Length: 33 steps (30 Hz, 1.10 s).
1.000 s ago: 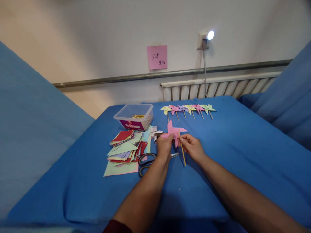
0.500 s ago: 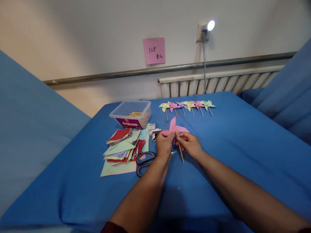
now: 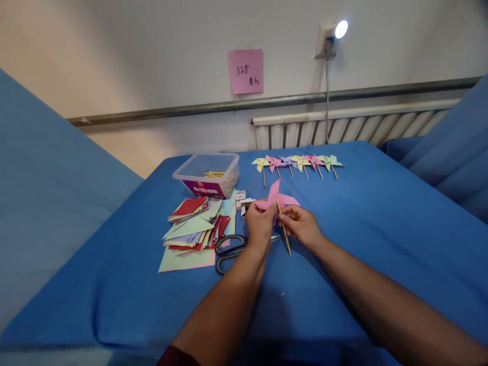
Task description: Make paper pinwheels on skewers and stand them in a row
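Above the middle of the table, my left hand (image 3: 260, 223) is closed on a pink paper pinwheel (image 3: 275, 193), thumb near its centre. A thin wooden stick (image 3: 284, 231) slants down from the pinwheel, its top end against the paper by my left thumb. My right hand (image 3: 303, 223) pinches this stick near its upper part, fingers close to the pinwheel's right side. Whether stick and paper are joined is hidden by my fingers. Black-handled scissors (image 3: 231, 245) lie under my left wrist, the blade tip showing on the right.
A clear plastic box (image 3: 229, 184) holding wooden sticks stands at the back left. Before it lie stacked coloured papers (image 3: 190, 229) and small white boxes (image 3: 241, 195). Several finished pinwheels (image 3: 301, 161) lie in a row along the back of the blue-covered table (image 3: 125, 264).
The view has shifted slightly, so the scene sits a little differently. Both hands keep hold of the pinwheel and stick, almost unchanged in pose.
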Available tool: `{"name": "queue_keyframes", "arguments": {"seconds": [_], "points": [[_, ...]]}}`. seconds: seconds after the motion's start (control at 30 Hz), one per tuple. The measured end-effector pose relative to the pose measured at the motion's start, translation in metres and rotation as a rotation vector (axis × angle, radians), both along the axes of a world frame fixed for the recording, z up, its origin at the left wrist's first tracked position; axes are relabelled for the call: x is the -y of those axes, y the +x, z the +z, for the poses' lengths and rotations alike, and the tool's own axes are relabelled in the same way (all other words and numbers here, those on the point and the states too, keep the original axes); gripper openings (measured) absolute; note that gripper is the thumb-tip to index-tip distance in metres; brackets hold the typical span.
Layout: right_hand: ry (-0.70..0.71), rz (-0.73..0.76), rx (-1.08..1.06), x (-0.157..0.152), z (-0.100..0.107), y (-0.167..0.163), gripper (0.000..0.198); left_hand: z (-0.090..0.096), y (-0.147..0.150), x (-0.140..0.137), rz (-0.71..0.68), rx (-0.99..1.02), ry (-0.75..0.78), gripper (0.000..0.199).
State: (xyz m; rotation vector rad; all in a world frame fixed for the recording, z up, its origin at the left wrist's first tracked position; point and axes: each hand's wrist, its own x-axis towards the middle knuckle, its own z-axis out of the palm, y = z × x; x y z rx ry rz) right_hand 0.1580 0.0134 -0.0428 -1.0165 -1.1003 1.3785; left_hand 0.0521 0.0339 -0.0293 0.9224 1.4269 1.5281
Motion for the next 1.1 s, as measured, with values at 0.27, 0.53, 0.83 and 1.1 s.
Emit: {"name": "queue_keyframes", "arguments": {"seconds": [0.27,0.53,0.83,1.1], "points": [[0.014,0.01,0.013,0.002,0.0013,-0.0007,0.034,-0.0015,-0.0012,-0.0008,0.007,0.012,0.006,0.027],[0.013,-0.011,0.016,0.0014,0.0009,-0.0013,0.034,-0.0046,-0.0023,-0.002,0.0,-0.021,0.02,0.023],[0.028,-0.022,0.022,0.0023,0.001,-0.0035,0.034,-0.003,-0.0013,-0.001,-0.028,-0.043,0.016,0.02],[0.029,-0.031,0.051,0.0018,0.0001,-0.0031,0.037,-0.0061,-0.0022,-0.0027,-0.03,-0.038,0.013,0.022]]}}
